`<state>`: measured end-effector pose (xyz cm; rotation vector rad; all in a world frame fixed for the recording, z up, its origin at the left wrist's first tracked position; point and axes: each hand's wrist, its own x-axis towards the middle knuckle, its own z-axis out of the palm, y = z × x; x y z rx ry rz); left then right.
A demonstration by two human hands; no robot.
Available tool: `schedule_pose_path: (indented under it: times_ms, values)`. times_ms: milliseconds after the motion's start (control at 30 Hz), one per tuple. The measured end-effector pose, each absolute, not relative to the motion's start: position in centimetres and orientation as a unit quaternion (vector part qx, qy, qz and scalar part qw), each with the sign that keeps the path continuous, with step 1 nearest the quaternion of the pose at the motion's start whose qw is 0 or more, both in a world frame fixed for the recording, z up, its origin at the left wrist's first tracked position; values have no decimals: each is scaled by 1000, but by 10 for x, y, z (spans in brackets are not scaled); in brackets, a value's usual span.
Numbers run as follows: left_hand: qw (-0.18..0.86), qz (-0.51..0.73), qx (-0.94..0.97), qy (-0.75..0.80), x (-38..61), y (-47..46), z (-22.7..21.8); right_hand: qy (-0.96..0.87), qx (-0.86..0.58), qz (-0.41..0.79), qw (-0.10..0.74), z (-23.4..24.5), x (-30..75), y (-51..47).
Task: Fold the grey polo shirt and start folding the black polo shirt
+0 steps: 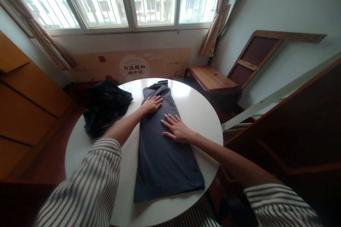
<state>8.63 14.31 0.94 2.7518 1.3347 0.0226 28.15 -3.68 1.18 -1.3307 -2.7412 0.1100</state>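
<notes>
A dark grey-blue garment [165, 163], folded lengthwise into a long strip, lies flat on the round white table [124, 181]. Its collar-like end points toward the window, and its wide hem is close to me. My left hand [152, 104] rests palm down on the upper part, fingers stretched out. Lower and to the right, my right hand [177, 128] lies flat with fingers spread, touching the cloth near its right edge. Neither hand grips the fabric. A crumpled heap of black clothing [105, 104] sits at the table's left edge, partly hanging over it.
Behind the table, a long printed box [101, 65] leans below the barred window [149, 3]. A wooden stool or low table [211, 78] stands at the back right beside a wooden panel frame [255, 56]. Orange-brown cabinets [23, 103] line the left side.
</notes>
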Motion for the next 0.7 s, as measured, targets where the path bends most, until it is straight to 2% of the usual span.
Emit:
schedule_pose_path:
  times_ms: [200,433,567,700]
  values:
    - [36,45,877,478,80,157,-1,-910,-408,40,64,17,292,-64]
    - [33,68,872,484,81,153,-3,-867,-486,31,103,42,267,36]
    - [39,90,863,496,80,151,-4,-862,-497,22,97,29,261,67]
    - [49,124,835,534,78,155,-6,-856,-512,25,70,8,268,52]
